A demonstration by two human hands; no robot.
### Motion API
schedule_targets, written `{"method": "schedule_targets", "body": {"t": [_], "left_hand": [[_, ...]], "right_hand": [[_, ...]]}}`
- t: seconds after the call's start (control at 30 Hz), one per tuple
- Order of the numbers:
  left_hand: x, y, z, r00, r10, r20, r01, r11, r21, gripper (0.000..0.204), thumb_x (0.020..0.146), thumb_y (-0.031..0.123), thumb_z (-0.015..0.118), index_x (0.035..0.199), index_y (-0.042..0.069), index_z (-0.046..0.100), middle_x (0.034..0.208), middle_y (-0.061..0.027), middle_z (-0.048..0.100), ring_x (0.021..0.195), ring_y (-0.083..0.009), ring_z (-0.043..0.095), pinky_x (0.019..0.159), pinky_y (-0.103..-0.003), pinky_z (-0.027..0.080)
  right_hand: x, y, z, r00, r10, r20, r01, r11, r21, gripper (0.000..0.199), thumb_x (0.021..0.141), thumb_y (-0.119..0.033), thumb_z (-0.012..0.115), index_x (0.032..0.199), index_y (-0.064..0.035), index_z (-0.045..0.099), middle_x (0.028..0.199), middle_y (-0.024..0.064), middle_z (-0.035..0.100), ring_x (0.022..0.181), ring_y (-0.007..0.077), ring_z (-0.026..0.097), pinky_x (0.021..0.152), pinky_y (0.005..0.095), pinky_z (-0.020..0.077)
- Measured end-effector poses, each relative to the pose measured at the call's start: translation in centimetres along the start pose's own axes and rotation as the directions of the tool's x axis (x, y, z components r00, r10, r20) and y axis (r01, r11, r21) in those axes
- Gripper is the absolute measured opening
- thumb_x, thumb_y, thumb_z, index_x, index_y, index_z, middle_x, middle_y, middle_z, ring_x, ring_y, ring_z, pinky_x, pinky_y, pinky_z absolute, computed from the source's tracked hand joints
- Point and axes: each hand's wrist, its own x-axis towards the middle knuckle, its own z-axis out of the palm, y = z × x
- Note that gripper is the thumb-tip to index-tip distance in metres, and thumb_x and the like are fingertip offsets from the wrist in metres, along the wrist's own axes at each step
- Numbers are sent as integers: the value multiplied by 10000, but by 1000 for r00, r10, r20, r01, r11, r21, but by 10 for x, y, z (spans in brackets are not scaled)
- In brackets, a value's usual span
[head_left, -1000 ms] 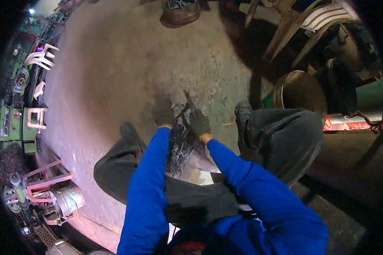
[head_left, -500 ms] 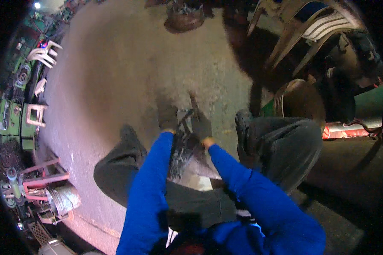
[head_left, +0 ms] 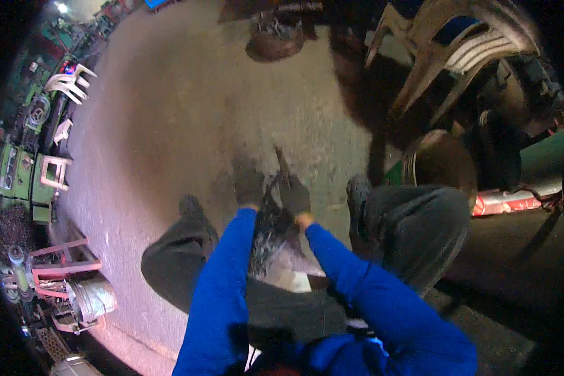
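Note:
My right hand point(head_left: 296, 199), in a dark glove, is closed round a narrow brownish bar point(head_left: 282, 164) that sticks out past the fingers, away from me. Beside it, on the left, my left hand point(head_left: 248, 187) is also in a dark glove. Its fingers merge with the shadow on the floor, and I cannot see whether they grip anything. Between my forearms, low between my knees, lies a heap of thin grey metal-looking pieces point(head_left: 271, 241). Under its near side a pale sheet point(head_left: 291, 258) shows; its kind is unclear.
A round basin point(head_left: 274, 47) of grey scraps stands ahead on the concrete floor. Plastic chairs point(head_left: 445, 50) and a round drum point(head_left: 442, 160) are at the right. Along the left are green machines point(head_left: 22, 166), white stools point(head_left: 55, 171), a red metal frame point(head_left: 66, 258) and a bucket point(head_left: 93, 296).
The whole view has shifted slightly, so floor, basin and hands all sit lower in the picture. Both hands stay close together, and the bar remains in my right hand.

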Motion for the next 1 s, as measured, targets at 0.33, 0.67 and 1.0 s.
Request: {"method": "schedule_targets", "body": {"t": [0.33,0.67,1.0], "left_hand": [[2,12,0,992,43,122,-48,998,33,209,922,315,693,1019,176,815,1111,-146,727,1130,-371,677,955,-500,542],[10,26,-9,975,64,214,-98,984,151,155,895,213,681,971,168,809,1119,-133,720,1107,-345,693,914,-479,567],[5,7,-8,982,84,172,-107,986,125,174,863,185,690,983,166,814,1139,-154,718,1095,-372,695,974,-463,546]], "right_hand": [[11,16,-5,982,119,144,-86,973,-216,488,939,-467,646,1177,-51,737,1126,281,727,1058,501,684,886,536,544],[-8,69,-14,906,368,207,-274,885,-376,627,888,-555,670,1175,1,720,1091,286,734,1050,478,702,885,541,549],[10,3,-7,998,60,12,-60,997,42,515,933,-484,662,1190,-41,719,1122,276,729,1052,498,688,887,551,542]]}}
